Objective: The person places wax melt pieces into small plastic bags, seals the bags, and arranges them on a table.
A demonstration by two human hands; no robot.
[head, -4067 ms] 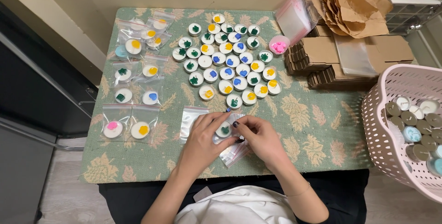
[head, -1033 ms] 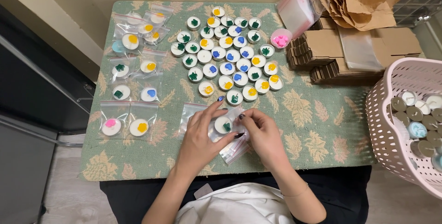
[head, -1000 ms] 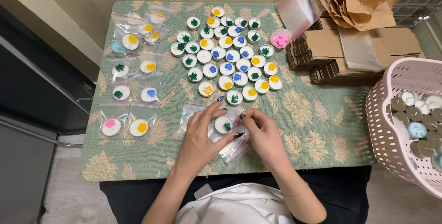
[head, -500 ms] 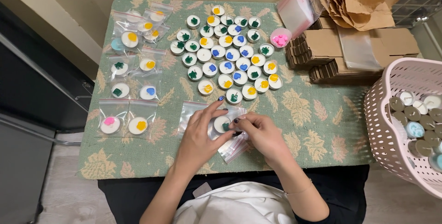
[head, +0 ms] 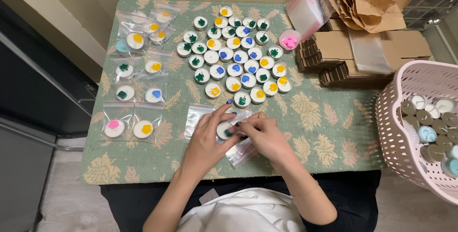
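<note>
- Centrally, a small white tealight candle [head: 224, 130] with a dark green decoration is pinched between both hands; it sits directly between the fingertips, over the near-middle of the green leaf-patterned tablecloth [head: 329, 132].
- A clear zip bag [head: 198, 115] is spread flat beneath and around the candle; its long axis runs from far-left of the fingers to near-right, where a corner of plastic [head: 238, 154] shows past the knuckles. Whether the candle is already inside the bag cannot be told.
- Left hand [head: 206, 139]: fingers closed on the candle's left side and the bag film, index finger stretched toward the far side.
- Right hand [head: 264, 135]: fingers drawn together on the candle's right rim, thumb and forefinger pinched. Both hands are equally close to the candle.
- Just beyond the fingertips, a cluster of loose tealights [head: 236, 55] is laid out, the nearest one just beside the left index tip; little room is left on that side.
- Left of the left hand, bagged candles [head: 129, 127] are lined up, well apart from the fingers.
- Right of the right hand, bare cloth is open as far as the table edge, where a pink perforated basket [head: 396, 141] of candles stands.
- Far right, flattened cardboard boxes [head: 334, 53] and spare clear bags [head: 305, 15] are stacked.
</note>
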